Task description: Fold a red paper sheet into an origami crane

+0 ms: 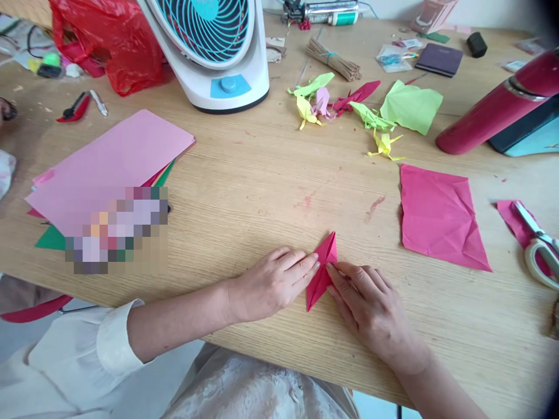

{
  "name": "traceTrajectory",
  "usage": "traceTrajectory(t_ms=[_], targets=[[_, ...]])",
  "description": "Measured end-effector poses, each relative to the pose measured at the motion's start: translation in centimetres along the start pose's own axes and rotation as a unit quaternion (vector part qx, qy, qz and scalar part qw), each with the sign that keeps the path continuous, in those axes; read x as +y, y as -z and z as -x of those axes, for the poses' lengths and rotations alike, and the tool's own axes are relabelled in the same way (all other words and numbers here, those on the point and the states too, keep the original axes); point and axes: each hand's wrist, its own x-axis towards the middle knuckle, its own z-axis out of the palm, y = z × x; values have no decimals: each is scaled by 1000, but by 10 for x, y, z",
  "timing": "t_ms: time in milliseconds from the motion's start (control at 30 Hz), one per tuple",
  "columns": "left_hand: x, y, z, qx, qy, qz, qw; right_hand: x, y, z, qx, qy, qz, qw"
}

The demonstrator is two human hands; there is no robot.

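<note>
A small sheet of folded pink-red paper (320, 283) lies on the table near its front edge, creased into a narrow diamond with pointed ends. From the left, my left hand (273, 284) presses its closed fingertips onto the paper's left edge. Thumb and fingers of my right hand (369, 308) are pinched at the right edge, by the middle crease. Right of the hands is a flat, creased pink-red square sheet (441, 218). Beyond it sit folded paper figures, among them a yellow one (384, 144) and a green one (371, 116).
Scissors (539, 235) lie at the right edge on a pink scrap. A red bottle (493, 107) lies behind them. To the left is a stack of coloured paper (117, 145), with a blurred patch over its front. At the back stand a fan (231, 75) and a red plastic bag (126, 52).
</note>
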Motion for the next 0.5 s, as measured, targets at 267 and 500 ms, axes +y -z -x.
traceTrajectory(t_ms=[267,500], targets=[[3,-1,1,-11,-4,9,1000,-2,-1,3,-15,-12,-11,1000],[8,0,3,-63,30,45,997,-5,0,3,-32,-18,9,999]])
